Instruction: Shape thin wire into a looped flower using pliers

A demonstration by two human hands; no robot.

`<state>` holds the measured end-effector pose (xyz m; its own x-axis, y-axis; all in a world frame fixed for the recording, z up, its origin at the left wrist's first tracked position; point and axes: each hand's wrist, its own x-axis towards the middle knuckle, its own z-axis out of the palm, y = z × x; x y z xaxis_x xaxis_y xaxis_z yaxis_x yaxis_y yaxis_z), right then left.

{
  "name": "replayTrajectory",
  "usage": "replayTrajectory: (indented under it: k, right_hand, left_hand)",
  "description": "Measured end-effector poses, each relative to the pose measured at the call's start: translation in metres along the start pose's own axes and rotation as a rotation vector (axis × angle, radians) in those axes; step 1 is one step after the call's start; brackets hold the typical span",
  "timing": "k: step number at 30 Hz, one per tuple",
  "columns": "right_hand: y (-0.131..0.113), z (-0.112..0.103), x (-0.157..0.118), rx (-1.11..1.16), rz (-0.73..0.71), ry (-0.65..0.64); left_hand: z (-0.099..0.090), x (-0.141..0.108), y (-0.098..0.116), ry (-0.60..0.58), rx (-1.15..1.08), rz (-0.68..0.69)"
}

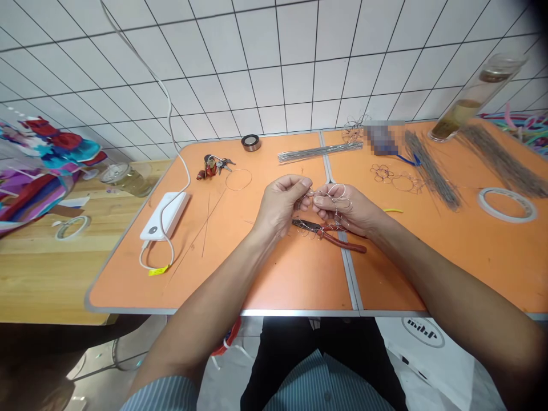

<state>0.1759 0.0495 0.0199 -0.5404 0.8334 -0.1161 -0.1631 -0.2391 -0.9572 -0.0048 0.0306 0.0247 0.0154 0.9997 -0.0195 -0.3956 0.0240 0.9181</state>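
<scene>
Over the middle of the orange table, my left hand [283,204] pinches thin metal wire between thumb and fingers. Close beside it, my right hand [345,208] is closed on the same piece, a wire bent into several loops [339,193]. The fingertips of both hands nearly meet, and the wire spans the small gap. Red-handled pliers [329,233] lie on the table just beneath and in front of my hands, jaws toward the left. Where exactly the wire runs behind my fingers is hidden.
A bundle of straight wires [319,152] lies behind my hands. Left are keys [218,165], a tape roll [250,142] and a white power bank [165,216] with its cable. Right are bent wire shapes [402,181], a grey wire bundle [432,171], white tape [507,205] and a glass bottle [460,111].
</scene>
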Motion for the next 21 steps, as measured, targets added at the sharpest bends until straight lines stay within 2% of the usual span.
replayTrajectory:
  k: [9, 21]
  right_hand:
    - [0.007, -0.009, 0.002, -0.025, -0.033, -0.005]
    - [0.009, -0.015, 0.002, -0.217, -0.136, -0.011]
  left_hand:
    - [0.002, -0.001, 0.002, -0.034, 0.022, 0.04]
    - [0.001, 0.0, 0.005, -0.023, -0.004, -0.057]
